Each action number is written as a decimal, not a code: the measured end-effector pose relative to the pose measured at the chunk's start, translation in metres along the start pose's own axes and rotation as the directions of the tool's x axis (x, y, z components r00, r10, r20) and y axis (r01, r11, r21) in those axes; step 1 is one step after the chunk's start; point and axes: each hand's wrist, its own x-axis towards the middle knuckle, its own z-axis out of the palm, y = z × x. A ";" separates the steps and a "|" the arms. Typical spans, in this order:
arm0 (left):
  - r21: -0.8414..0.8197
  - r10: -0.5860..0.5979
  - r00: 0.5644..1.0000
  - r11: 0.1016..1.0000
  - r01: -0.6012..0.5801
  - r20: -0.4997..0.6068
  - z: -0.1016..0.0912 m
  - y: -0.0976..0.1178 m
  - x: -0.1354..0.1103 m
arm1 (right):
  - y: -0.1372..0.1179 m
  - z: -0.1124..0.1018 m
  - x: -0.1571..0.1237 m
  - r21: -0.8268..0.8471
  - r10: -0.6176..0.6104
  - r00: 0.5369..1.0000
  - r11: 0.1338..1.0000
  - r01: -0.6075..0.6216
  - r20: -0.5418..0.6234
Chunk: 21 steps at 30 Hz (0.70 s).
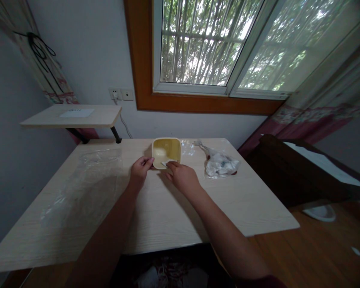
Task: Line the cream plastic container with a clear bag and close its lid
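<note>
A square yellow bowl point(166, 151) stands near the far edge of the pale wooden table point(156, 212). My left hand point(140, 170) rests at the bowl's left near corner, fingers curled against its rim. My right hand point(181, 177) is at the bowl's near right edge, with its fingers pinched on a small white piece point(165, 163) at the rim. What that piece is I cannot make out.
A crumpled clear plastic bag point(220, 164) with dark bits inside lies right of the bowl. A flat clear plastic sheet point(87, 180) covers the table's left part. A small shelf point(72, 116) juts out at back left. A dark wooden bed frame point(294, 172) stands to the right.
</note>
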 end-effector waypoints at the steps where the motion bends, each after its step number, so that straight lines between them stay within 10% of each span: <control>1: 0.008 0.001 1.000 1.000 -0.001 0.001 0.001 0.001 -0.001 | 0.001 0.000 -0.001 -0.011 0.026 1.000 1.000 -0.026 0.012; 9: 0.019 0.017 1.000 1.000 -0.017 0.017 0.004 0.004 -0.004 | -0.008 -0.003 -0.005 0.104 -0.126 0.992 0.987 0.125 0.005; 21: 0.019 0.005 1.000 1.000 -0.005 0.007 0.003 -0.001 -0.003 | -0.005 -0.001 0.003 -0.015 0.025 0.999 1.000 -0.025 0.038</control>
